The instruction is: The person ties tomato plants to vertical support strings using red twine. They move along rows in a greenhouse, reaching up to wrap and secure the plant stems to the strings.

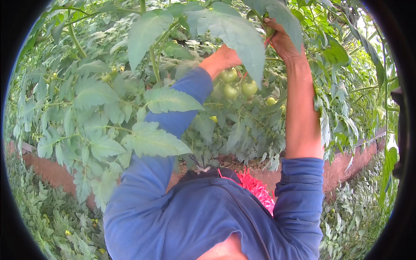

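Observation:
My right hand (283,42) is raised among the tomato leaves at the top, its fingers curled around a green tomato stem (269,32). A thin red plastic strip (267,41) shows beside that palm. My left hand (228,58) reaches in from the left; a large tomato leaf (232,37) covers its fingers, so what they hold cannot be seen. Just below the left hand hangs a cluster of green tomatoes (230,91), with another bit of red strip above it.
A bundle of red plastic strips (256,190) hangs at my waist. Leafy tomato branches (156,139) cross in front of my left arm. Dense tomato plants (338,97) crowd the right side. Below them runs a reddish-brown soil edge (347,164).

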Demonstrator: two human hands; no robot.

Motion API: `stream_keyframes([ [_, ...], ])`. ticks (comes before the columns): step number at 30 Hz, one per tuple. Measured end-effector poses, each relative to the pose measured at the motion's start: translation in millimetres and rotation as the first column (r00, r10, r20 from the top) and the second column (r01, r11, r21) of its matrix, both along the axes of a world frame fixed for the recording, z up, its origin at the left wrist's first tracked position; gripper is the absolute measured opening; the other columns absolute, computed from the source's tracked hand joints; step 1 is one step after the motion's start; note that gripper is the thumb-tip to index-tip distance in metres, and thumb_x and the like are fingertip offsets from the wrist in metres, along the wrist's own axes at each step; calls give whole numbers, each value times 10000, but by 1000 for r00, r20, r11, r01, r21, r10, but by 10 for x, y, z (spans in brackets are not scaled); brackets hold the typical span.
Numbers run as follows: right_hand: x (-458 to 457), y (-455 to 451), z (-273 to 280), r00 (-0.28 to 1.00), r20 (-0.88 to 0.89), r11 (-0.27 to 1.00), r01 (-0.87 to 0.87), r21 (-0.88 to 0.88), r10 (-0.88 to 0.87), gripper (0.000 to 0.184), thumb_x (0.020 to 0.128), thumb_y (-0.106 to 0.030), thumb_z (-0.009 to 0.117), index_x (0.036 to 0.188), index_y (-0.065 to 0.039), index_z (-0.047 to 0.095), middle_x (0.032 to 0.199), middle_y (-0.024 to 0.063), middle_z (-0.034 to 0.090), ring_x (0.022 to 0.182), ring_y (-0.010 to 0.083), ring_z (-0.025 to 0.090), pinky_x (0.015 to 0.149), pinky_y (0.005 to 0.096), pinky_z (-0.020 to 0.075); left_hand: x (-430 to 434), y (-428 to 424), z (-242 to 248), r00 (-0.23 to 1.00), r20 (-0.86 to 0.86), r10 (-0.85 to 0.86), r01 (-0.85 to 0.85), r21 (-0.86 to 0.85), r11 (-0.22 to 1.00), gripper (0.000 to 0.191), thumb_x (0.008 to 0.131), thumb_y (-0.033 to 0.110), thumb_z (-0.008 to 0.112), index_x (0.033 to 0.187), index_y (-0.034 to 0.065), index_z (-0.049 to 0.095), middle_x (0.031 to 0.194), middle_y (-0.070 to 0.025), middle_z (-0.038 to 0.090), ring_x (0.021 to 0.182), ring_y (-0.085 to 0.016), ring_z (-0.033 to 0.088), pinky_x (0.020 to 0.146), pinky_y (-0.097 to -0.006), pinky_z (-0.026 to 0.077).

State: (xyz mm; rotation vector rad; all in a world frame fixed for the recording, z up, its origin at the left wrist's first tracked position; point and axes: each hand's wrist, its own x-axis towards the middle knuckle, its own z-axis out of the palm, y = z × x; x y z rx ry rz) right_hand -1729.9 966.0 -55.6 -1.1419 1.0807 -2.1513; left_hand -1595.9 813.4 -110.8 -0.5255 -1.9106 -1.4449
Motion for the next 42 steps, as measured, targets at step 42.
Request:
stream_keyframes([
  [42,992,16,-400,-89,-885,475,816,-328,-458,155,907,-53,675,1044,8,714,929,148,720,793,273,702,751,357,540,79,-157,-115,965,176,-193,130,315,940,259,1016,232,567,1035,8,696,638,59,469,564,-42,386,499,-251,274],
])
